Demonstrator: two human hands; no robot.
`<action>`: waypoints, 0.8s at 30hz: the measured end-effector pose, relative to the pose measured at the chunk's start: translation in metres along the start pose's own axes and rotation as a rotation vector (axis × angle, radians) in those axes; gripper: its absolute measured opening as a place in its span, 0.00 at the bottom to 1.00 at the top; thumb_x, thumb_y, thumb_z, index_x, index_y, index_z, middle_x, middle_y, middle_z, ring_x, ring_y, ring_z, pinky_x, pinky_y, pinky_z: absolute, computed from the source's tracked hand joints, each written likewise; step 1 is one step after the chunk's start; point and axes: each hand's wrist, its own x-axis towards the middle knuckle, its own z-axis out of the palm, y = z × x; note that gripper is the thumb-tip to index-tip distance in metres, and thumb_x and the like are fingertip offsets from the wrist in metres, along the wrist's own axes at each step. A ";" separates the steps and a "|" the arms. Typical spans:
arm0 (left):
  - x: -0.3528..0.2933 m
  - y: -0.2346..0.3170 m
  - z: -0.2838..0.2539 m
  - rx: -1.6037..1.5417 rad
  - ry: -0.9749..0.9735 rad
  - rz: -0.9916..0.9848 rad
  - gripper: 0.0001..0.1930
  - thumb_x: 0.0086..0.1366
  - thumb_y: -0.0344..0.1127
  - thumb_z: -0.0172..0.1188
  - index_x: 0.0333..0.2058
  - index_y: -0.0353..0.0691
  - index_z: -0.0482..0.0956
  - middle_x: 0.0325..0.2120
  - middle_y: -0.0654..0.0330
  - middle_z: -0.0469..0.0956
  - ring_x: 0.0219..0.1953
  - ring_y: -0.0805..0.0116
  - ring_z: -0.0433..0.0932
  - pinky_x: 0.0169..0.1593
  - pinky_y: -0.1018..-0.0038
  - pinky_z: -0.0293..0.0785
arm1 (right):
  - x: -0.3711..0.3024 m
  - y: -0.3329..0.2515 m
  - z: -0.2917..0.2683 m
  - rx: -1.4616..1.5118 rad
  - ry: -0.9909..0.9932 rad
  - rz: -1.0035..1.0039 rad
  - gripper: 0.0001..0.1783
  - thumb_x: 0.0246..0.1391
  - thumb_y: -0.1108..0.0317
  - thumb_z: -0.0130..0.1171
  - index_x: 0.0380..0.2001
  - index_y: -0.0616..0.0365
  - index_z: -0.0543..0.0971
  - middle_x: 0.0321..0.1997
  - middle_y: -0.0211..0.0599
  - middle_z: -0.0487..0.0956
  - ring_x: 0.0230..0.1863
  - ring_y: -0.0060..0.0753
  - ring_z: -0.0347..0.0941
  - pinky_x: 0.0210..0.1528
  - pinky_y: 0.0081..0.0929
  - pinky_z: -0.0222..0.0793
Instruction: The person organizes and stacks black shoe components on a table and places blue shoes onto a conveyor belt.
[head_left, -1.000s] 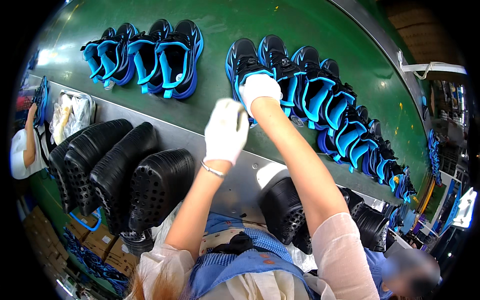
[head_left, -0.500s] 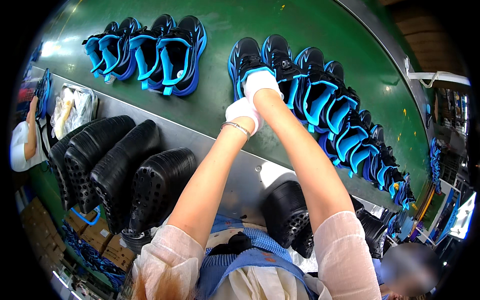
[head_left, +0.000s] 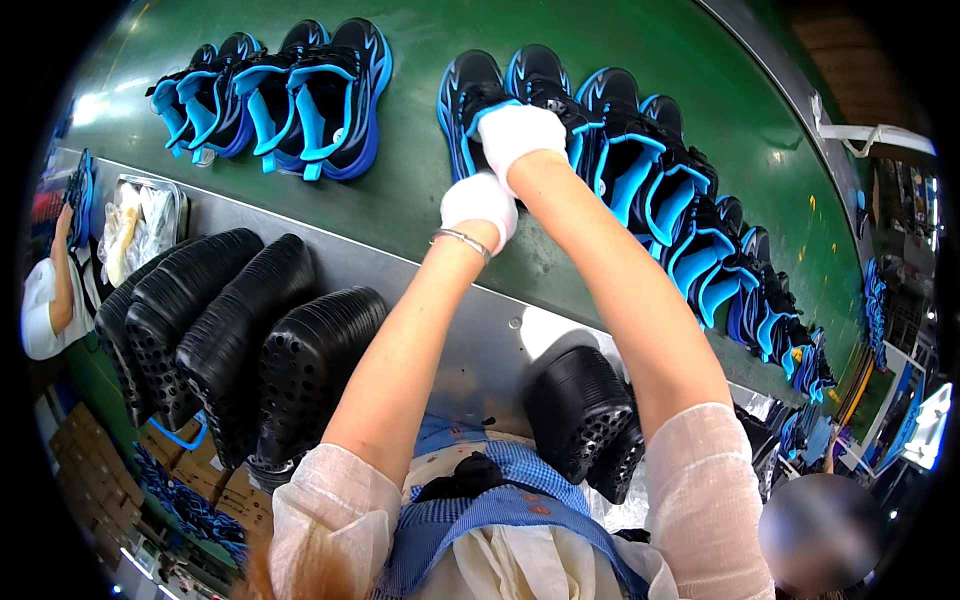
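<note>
Both my hands wear white gloves and meet at the black and blue sneaker (head_left: pixel 468 82) on the green surface. My left hand (head_left: pixel 480 208) is closed at the sneaker's heel, which it hides. Just beyond it, my right hand (head_left: pixel 522 137) curls over the shoe's opening, knuckles up. The fingertips of both hands are out of sight. Against my right hand stands a matching sneaker (head_left: pixel 538 75), toe pointing away. A further sneaker (head_left: pixel 610 100) begins a row of several like it, curving off to the right.
Several matching sneakers (head_left: pixel 345 90) stand far left. Along the metal ledge (head_left: pixel 455 335) nearer me lie black ribbed stacks with holed ends (head_left: pixel 320 345), and more (head_left: pixel 575 405) by my right forearm. A tray (head_left: pixel 150 225) holds plastic-wrapped items. Another person's arm (head_left: pixel 63 270) shows at the left edge.
The whole scene sits slightly higher and further left in view. My right hand has shifted a little right across the sneaker's opening; my left hand stays at its heel.
</note>
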 end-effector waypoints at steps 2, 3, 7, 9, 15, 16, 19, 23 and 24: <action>0.003 -0.006 0.004 0.033 0.037 0.074 0.11 0.57 0.34 0.55 0.36 0.41 0.83 0.41 0.46 0.79 0.44 0.49 0.79 0.45 0.61 0.76 | 0.002 -0.003 -0.004 0.091 0.019 0.041 0.14 0.52 0.72 0.53 0.41 0.57 0.82 0.45 0.45 0.81 0.47 0.45 0.78 0.46 0.37 0.75; 0.007 -0.010 0.008 0.044 0.057 0.087 0.11 0.57 0.34 0.55 0.36 0.40 0.83 0.41 0.46 0.79 0.44 0.48 0.79 0.45 0.61 0.76 | 0.002 -0.001 -0.001 0.088 0.062 0.021 0.13 0.52 0.66 0.54 0.39 0.55 0.83 0.43 0.46 0.81 0.45 0.47 0.78 0.46 0.38 0.74; 0.005 -0.010 0.001 0.133 0.014 0.088 0.12 0.57 0.36 0.55 0.37 0.40 0.82 0.41 0.46 0.79 0.44 0.48 0.78 0.46 0.60 0.75 | -0.043 0.018 -0.012 0.247 0.040 -0.078 0.17 0.57 0.55 0.49 0.36 0.54 0.81 0.39 0.44 0.80 0.43 0.50 0.76 0.45 0.39 0.71; 0.004 -0.021 0.003 0.160 0.069 0.114 0.14 0.56 0.38 0.56 0.41 0.40 0.80 0.47 0.47 0.75 0.46 0.48 0.77 0.48 0.60 0.75 | -0.103 0.030 -0.021 0.378 0.100 -0.099 0.18 0.58 0.55 0.47 0.37 0.55 0.80 0.38 0.45 0.80 0.42 0.51 0.75 0.45 0.39 0.71; -0.011 -0.030 0.001 0.152 0.268 0.191 0.18 0.58 0.43 0.57 0.46 0.43 0.75 0.54 0.50 0.70 0.50 0.48 0.74 0.52 0.60 0.71 | -0.329 0.098 0.005 0.578 0.331 0.264 0.12 0.56 0.62 0.52 0.37 0.57 0.79 0.38 0.44 0.79 0.40 0.47 0.76 0.43 0.36 0.72; -0.012 -0.022 -0.012 0.168 0.153 0.131 0.18 0.59 0.43 0.57 0.46 0.43 0.76 0.51 0.49 0.73 0.50 0.48 0.74 0.53 0.60 0.70 | -0.365 0.100 0.014 0.586 0.384 0.345 0.10 0.55 0.65 0.54 0.37 0.57 0.79 0.38 0.44 0.79 0.40 0.46 0.76 0.44 0.34 0.72; 0.003 -0.019 -0.022 0.138 0.042 0.096 0.21 0.58 0.46 0.58 0.47 0.40 0.77 0.42 0.46 0.78 0.46 0.47 0.76 0.49 0.60 0.72 | -0.452 0.088 0.041 0.622 0.357 0.517 0.09 0.53 0.68 0.57 0.37 0.58 0.80 0.37 0.43 0.80 0.40 0.43 0.77 0.43 0.32 0.73; -0.002 -0.019 -0.040 0.245 0.020 -0.009 0.23 0.57 0.45 0.58 0.50 0.42 0.75 0.43 0.49 0.79 0.46 0.48 0.77 0.48 0.62 0.73 | -0.500 0.060 0.066 0.646 0.218 0.503 0.19 0.46 0.60 0.64 0.41 0.57 0.79 0.38 0.42 0.79 0.40 0.43 0.76 0.45 0.33 0.72; 0.001 -0.042 -0.035 0.383 0.242 0.103 0.24 0.59 0.44 0.57 0.54 0.44 0.72 0.47 0.50 0.77 0.48 0.50 0.75 0.51 0.62 0.72 | -0.504 0.057 0.071 0.613 0.214 0.442 0.24 0.43 0.58 0.67 0.44 0.56 0.77 0.40 0.43 0.78 0.42 0.44 0.75 0.46 0.33 0.71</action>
